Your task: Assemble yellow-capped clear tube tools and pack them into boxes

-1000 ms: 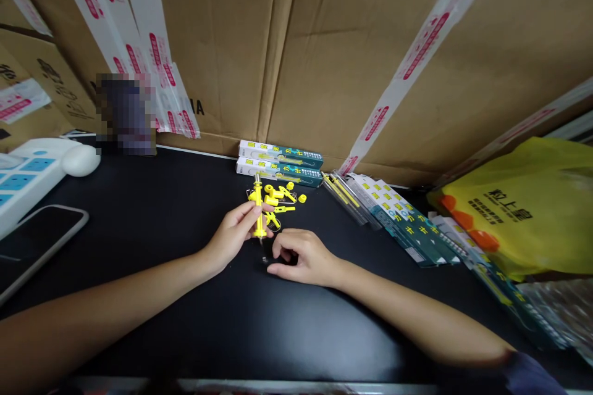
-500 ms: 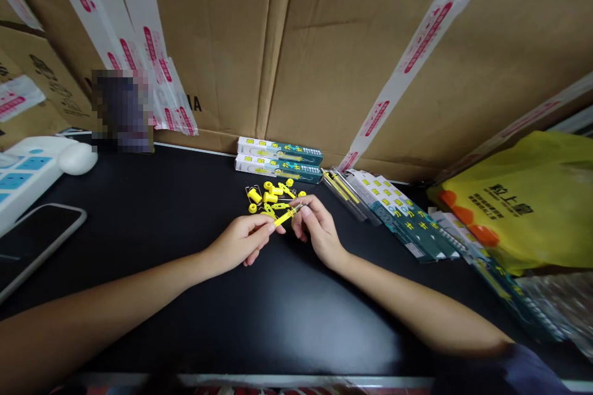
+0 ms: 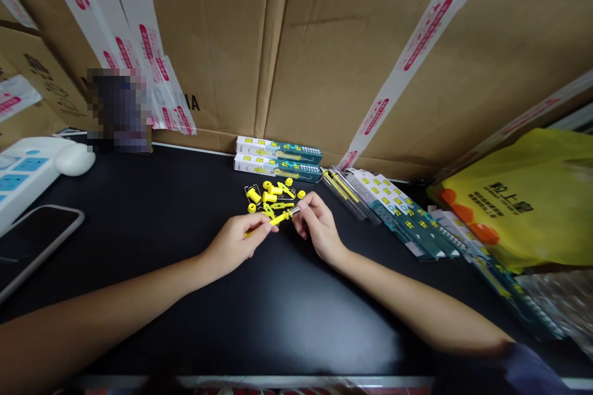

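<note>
A thin yellow rod with a metal tip (image 3: pixel 279 218) is pinched at its near end by my left hand (image 3: pixel 236 241). The fingertips of my right hand (image 3: pixel 316 227) grip the rod's metal tip. Both hands hover just above a black table (image 3: pixel 185 284). Right behind them lies a small heap of loose yellow plastic parts (image 3: pixel 271 194) with a wire spring among them.
Two green-and-white boxes (image 3: pixel 278 159) lie against the cardboard wall. Several flat packets (image 3: pixel 398 216) fan out to the right, beside a yellow plastic bag (image 3: pixel 523 203). At the far left are a phone (image 3: pixel 32 237), a white power strip (image 3: pixel 18 176) and a white mouse (image 3: pixel 74 158).
One second ago my left hand held the rod upright while my right hand rested on the table. The rod now lies tilted and my right hand has come up to grip its metal tip.
</note>
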Demonstrator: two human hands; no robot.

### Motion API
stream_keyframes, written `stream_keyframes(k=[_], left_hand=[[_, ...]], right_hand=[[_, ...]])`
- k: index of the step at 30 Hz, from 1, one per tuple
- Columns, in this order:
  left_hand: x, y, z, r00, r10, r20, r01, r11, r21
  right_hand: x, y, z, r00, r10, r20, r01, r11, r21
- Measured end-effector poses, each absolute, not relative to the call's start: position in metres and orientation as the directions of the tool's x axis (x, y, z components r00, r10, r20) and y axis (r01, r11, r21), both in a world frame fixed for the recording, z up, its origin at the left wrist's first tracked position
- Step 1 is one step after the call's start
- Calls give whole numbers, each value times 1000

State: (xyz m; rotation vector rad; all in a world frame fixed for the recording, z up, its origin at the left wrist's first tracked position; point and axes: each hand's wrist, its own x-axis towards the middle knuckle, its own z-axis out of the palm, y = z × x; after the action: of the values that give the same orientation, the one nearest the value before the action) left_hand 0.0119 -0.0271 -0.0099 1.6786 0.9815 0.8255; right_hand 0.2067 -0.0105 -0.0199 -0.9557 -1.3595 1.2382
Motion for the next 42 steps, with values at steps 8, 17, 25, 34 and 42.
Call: stream_keyframes(k=[8, 17, 25, 34, 42], left_hand=[[5, -24, -4, 486, 735, 472, 625, -670, 400], [6, -31, -3, 615, 668, 418, 571, -743, 349], [2, -21, -3, 392, 860, 326, 504, -498, 706], [5, -18, -3, 375, 871, 317, 393, -460, 796], [6, -22, -5, 422, 832, 359, 494, -544, 678]], right_hand=[[202, -22, -13, -307, 912, 273, 137, 326, -936], [203, -21, -14, -360, 875, 323, 345, 447, -825], [199, -18, -13, -458, 821, 340, 674, 570, -470], [202, -7, -10, -435, 867, 243, 775, 498, -390], [204, -3, -5, -374, 908, 188, 847, 417, -330]])
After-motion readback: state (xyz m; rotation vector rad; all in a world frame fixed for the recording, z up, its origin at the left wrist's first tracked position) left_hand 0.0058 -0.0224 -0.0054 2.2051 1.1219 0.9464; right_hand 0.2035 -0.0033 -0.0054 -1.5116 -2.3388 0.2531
